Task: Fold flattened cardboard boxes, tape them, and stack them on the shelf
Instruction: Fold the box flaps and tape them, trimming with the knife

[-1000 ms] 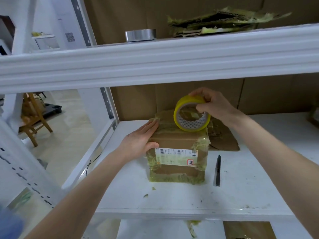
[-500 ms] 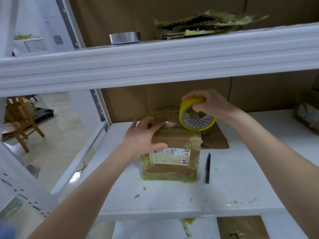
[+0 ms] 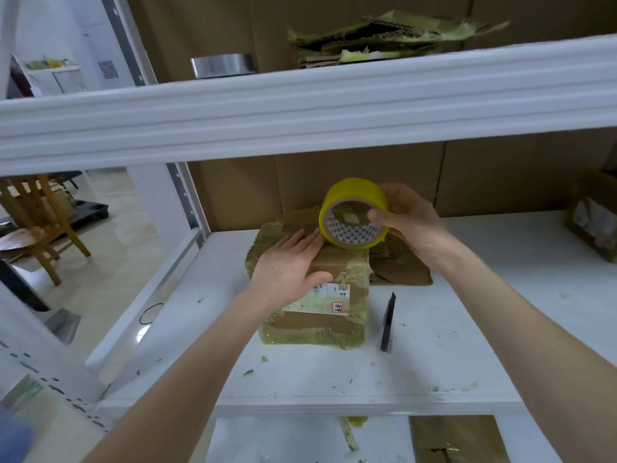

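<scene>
The cardboard box [image 3: 322,324] sits on the white middle shelf [image 3: 467,349], towards its left end. It is a small brown carton wrapped in a good deal of yellowish tape, with a white label on the face turned to the person. The left hand [image 3: 287,272] lies flat on the box's top, fingers straight and pointing towards the back, thumb hooked over the front edge just above the label. The right hand [image 3: 412,222] grips the yellow tape roll [image 3: 337,198], thumb tucked into the core and fingers wrapped round the outer band. It holds the roll on edge over the rear of the box, with the open core facing the person. The roll's lower rim is right at the box top beside the left fingertips, though I can't tell whether it touches. A black utility knife [image 3: 388,324] lies on the shelf just to the right of the box, and a flattened cardboard piece [image 3: 400,269] lies behind it. On the upper shelf stand a silver tape roll [image 3: 222,65] and a ragged stack of flattened cardboard [image 3: 384,35]. Beyond the rack to the left is a wooden chair [image 3: 40,222].
</scene>
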